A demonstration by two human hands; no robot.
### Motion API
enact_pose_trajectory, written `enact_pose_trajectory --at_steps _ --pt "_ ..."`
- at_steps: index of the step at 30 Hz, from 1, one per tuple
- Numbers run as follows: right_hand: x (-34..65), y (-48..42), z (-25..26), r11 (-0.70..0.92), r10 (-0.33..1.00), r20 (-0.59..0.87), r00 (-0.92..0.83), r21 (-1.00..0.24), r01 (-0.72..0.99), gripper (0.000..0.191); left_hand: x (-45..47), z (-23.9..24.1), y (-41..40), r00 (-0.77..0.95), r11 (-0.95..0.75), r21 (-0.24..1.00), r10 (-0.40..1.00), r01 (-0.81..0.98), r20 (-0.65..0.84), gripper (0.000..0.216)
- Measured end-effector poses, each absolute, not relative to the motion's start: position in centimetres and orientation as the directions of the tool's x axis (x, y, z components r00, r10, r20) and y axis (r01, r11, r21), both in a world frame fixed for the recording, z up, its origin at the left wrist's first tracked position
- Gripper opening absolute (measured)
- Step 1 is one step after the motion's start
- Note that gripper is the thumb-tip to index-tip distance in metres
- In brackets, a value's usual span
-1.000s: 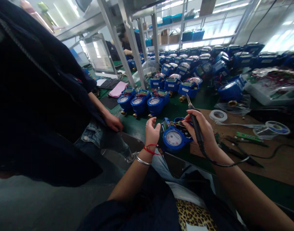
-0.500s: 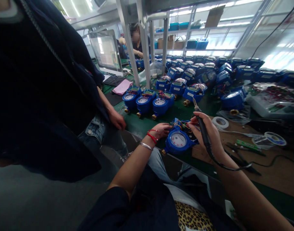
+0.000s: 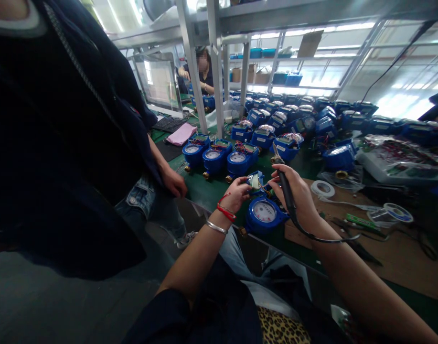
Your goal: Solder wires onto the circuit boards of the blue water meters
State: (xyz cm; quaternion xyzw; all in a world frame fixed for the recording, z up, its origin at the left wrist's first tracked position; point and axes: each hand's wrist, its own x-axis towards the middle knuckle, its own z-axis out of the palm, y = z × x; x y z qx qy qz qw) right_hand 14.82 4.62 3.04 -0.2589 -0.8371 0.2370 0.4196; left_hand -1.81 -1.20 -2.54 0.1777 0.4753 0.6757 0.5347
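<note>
A blue water meter [image 3: 264,211] with a round white dial lies at the bench's near edge, its brass end pointing left. Above the dial, my left hand [image 3: 239,195] pinches a small circuit board with a grey display [image 3: 255,181]. Thin coloured wires run from the board into the meter's housing. My right hand [image 3: 293,188] holds a soldering iron [image 3: 286,191], its tip pointing up and away from the meter. The thumb and fingertips of that hand are close to the wires; whether they pinch one is hard to see.
Several finished-looking blue meters [image 3: 240,157] stand behind. To the right are a white tape roll [image 3: 322,188], a solder spool [image 3: 395,213], pliers [image 3: 360,248] and a brown board [image 3: 401,258]. A person [image 3: 79,119] stands at left, a hand [image 3: 174,180] by the bench. Metal posts [image 3: 214,71] rise behind.
My left hand has raised the display board, so its face now shows above the dial. My right hand with the soldering iron has shifted slightly left. The head view has moved a little.
</note>
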Motion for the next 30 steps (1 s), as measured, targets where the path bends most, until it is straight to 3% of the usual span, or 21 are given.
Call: enact_pose_trajectory --at_steps 9,18,30 --pt "15.3 4.2 3.4 0.692 0.695 0.537 -0.479 -0.68 0.241 0.043 -0.6 -1.6 -2.1 -0.49 -0.136 0.827 0.852 -0.546 -0.183 0.043" --pt "17.6 3.7 2.6 0.682 0.72 0.607 -0.337 -0.71 0.177 0.041 -0.5 -1.4 -2.6 -0.48 -0.146 0.824 0.861 -0.548 -0.166 0.041" --pt "21.3 4.1 -1.2 0.626 0.778 0.553 -0.299 -0.724 0.289 0.04 -1.8 -1.3 -5.4 -0.496 -0.099 0.882 0.853 -0.46 -0.163 0.044"
